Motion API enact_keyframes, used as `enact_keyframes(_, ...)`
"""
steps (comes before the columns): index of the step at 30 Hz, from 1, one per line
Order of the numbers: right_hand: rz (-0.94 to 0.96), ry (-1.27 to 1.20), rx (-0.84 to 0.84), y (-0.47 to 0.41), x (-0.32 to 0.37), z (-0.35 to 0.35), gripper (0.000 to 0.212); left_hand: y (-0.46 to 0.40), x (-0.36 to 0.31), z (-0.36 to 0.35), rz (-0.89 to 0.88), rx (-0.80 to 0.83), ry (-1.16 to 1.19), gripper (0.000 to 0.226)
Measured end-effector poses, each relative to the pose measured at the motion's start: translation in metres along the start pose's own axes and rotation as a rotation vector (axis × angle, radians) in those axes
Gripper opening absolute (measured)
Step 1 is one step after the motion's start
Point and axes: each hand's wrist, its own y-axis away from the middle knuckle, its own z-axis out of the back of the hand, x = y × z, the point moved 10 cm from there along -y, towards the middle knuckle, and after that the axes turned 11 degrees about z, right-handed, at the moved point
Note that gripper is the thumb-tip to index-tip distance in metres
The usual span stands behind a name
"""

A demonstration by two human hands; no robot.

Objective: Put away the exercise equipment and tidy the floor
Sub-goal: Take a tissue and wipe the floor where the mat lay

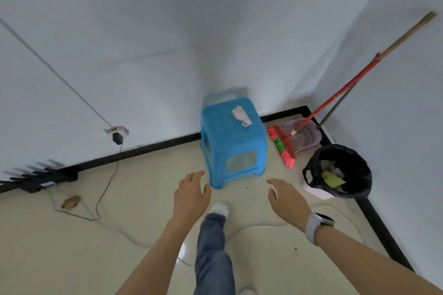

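A blue plastic stool stands on the cream floor against the white wall, with a crumpled grey cloth lying on its seat. My left hand hovers open just below and left of the stool's near leg. My right hand, a pale watch on its wrist, is open to the right of the stool, not touching it. A red broom with a wooden handle leans in the corner over a pink dustpan. My leg and white shoe sit between my arms.
A bin lined with a black bag holds rubbish at the right by the corner. A black charger and cable hang from a wall socket at the left. A black rack lies along the skirting, with a brown scrap near it.
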Motion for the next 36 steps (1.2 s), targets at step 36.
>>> enact_keyframes(36, -0.812, -1.199, -0.501, -0.199, -0.158, -0.103, 0.024, -0.335, -0.109, -0.208, -0.247, 0.414, -0.499, 0.055)
